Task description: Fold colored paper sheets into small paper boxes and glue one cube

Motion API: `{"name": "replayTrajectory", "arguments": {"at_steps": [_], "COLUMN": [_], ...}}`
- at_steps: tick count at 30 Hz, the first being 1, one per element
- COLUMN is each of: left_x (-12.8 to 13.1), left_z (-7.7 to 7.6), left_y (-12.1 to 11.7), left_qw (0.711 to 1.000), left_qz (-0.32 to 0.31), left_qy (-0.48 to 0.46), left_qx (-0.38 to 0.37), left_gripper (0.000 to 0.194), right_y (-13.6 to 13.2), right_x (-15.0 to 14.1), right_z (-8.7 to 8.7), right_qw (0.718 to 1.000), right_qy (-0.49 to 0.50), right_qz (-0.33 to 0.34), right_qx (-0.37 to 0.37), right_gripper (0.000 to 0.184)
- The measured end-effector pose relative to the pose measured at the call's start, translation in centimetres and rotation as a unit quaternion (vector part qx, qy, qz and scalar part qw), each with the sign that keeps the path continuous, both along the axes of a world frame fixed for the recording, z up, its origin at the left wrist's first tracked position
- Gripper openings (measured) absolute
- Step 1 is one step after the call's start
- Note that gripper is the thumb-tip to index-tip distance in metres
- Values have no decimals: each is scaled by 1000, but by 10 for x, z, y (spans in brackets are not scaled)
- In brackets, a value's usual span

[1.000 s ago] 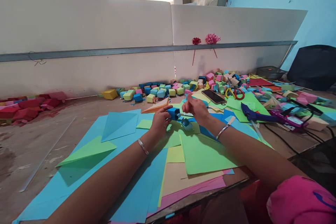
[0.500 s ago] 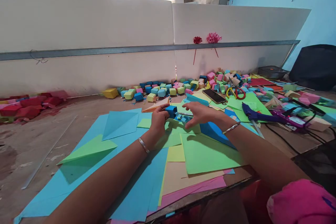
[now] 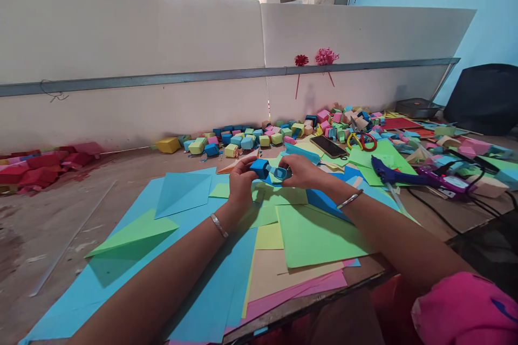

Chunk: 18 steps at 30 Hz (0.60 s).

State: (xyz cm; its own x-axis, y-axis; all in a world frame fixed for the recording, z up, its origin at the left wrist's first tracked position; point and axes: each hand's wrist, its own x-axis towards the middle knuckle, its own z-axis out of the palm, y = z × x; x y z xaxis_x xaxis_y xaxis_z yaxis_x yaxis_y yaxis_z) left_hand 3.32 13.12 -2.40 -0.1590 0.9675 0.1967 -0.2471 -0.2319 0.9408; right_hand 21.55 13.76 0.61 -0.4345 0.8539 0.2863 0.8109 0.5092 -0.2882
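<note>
Between the thumb and fingers of my left hand (image 3: 242, 183) is a small dark blue paper box (image 3: 260, 168). My right hand (image 3: 299, 171) pinches a light blue folded paper piece (image 3: 281, 173), close to the right side of the box. Whether the two paper pieces touch I cannot tell. Both hands are above a spread of coloured paper, with a green sheet (image 3: 324, 234) in front of my right hand and a large light blue sheet (image 3: 202, 275) under my left forearm.
Many small paper boxes (image 3: 246, 143) lie along the wall. To the right are a phone (image 3: 328, 146), scissors (image 3: 361, 142) and a purple glue gun (image 3: 441, 182) with cables. Red paper boxes (image 3: 44, 164) sit at the far left.
My right hand has closed its fingers on the light blue paper piece and raised it towards the dark blue box. My left hand still holds the box, slightly turned.
</note>
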Motion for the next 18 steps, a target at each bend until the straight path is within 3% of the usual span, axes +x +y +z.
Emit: {"name": "replayTrajectory", "arguments": {"at_steps": [2, 7, 11, 14, 18], "left_x": [0, 1, 2, 0, -3], "left_z": [0, -1, -3, -8, -14], "left_y": [-1, -2, -2, 0, 4], "left_qw": [1000, 999, 989, 977, 939], "left_qz": [-4, 4, 23, 14, 32], "left_qy": [7, 32, 96, 148, 257], "left_qx": [11, 43, 106, 156, 227], "left_gripper": [50, 51, 51, 51, 56], "right_y": [0, 0, 1, 2, 1], "right_x": [-1, -2, -2, -3, -3], "right_z": [1, 1, -2, -3, -4], "right_qw": [1000, 994, 995, 995, 990], "right_qy": [18, 104, 101, 102, 139], "right_qz": [4, -23, -16, 0, -6], "right_qx": [0, -16, -14, 0, 0], "right_gripper": [23, 38, 21, 15, 25]}}
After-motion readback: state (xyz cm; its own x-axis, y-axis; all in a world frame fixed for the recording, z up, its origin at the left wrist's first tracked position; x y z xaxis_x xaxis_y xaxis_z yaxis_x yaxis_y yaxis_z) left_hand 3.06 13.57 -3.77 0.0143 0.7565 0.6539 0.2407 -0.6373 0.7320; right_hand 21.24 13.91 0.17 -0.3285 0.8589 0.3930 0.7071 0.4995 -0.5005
